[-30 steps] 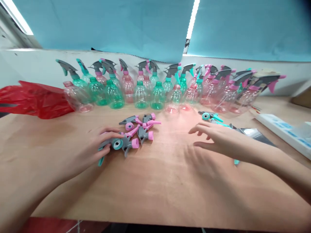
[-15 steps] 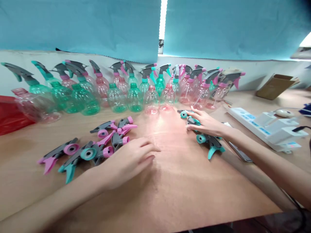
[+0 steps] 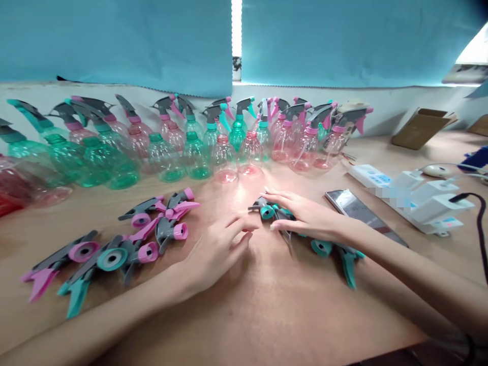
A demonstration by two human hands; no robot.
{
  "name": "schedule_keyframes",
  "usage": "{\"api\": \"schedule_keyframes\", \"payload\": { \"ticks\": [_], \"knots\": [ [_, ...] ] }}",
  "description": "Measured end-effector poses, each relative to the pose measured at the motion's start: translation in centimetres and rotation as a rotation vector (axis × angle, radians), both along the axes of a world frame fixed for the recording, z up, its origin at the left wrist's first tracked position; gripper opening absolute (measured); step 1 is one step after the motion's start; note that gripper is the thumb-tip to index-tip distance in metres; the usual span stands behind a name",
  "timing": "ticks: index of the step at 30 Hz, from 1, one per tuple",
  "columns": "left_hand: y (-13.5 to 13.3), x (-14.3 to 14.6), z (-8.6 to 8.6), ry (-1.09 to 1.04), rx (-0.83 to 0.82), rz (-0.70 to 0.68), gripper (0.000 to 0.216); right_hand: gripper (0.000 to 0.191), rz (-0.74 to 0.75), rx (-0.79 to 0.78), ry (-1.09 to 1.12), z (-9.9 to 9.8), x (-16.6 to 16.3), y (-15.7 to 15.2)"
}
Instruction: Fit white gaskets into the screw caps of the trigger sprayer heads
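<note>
My right hand (image 3: 307, 216) lies over a small group of grey and teal trigger spray heads, fingers stretched out and thumb apart. One teal-collared spray head (image 3: 266, 209) shows at its fingertips, partly covered. Another teal spray head (image 3: 322, 247) lies under the right wrist. My left hand (image 3: 219, 249) hovers or rests just above the table, holding nothing, with its fingers loosely bent and apart. To its left lie several pink and grey spray heads (image 3: 179, 231) and a teal one (image 3: 112, 259).
Along the wall stand several clear green bottles (image 3: 196, 157) and pink bottles (image 3: 225, 160), many with spray heads on. A phone (image 3: 362, 213) and a white power strip (image 3: 404, 198) with plugs lie at right, before a cardboard box (image 3: 421, 129). A red item (image 3: 11, 201) is at far left.
My right hand has slid nearer and slightly left, and the teal spray heads beneath it have shifted nearer too. More of the phone shows. The view has turned a little right.
</note>
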State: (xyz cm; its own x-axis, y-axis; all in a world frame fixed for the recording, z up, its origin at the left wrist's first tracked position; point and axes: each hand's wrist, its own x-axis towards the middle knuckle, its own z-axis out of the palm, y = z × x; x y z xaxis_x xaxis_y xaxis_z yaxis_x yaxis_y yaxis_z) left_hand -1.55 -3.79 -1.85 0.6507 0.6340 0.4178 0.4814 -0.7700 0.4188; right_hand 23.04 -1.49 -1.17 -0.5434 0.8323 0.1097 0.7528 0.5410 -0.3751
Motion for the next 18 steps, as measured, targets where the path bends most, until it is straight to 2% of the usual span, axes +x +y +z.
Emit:
{"api": "schedule_keyframes", "payload": {
  "ticks": [3,6,8,10,14,18],
  "knots": [
    [0.6,0.1,-0.7,0.026,0.025,0.014,0.022,0.071,-0.044,0.022,-0.005,0.2,0.4,-1.8],
    [1.5,0.6,-1.3,0.085,0.064,-0.018,0.033,0.071,-0.094,0.068,-0.047,-0.5,0.4,-3.2],
    [2.2,1.1,-1.7,0.146,0.095,-0.050,0.044,0.071,-0.114,0.158,-0.123,-1.2,0.0,-3.8],
    [2.7,1.6,-1.9,0.211,0.124,-0.066,0.045,0.071,-0.123,0.244,-0.191,-1.8,-0.7,-4.1],
    [3.0,2.1,-1.5,0.267,0.148,-0.039,0.035,0.065,-0.139,0.291,-0.214,-2.3,-1.7,-3.2],
    [2.4,1.0,-0.8,0.286,0.166,0.019,0.031,0.055,-0.163,0.319,-0.200,-2.5,-1.5,-1.0]
  ]
}}
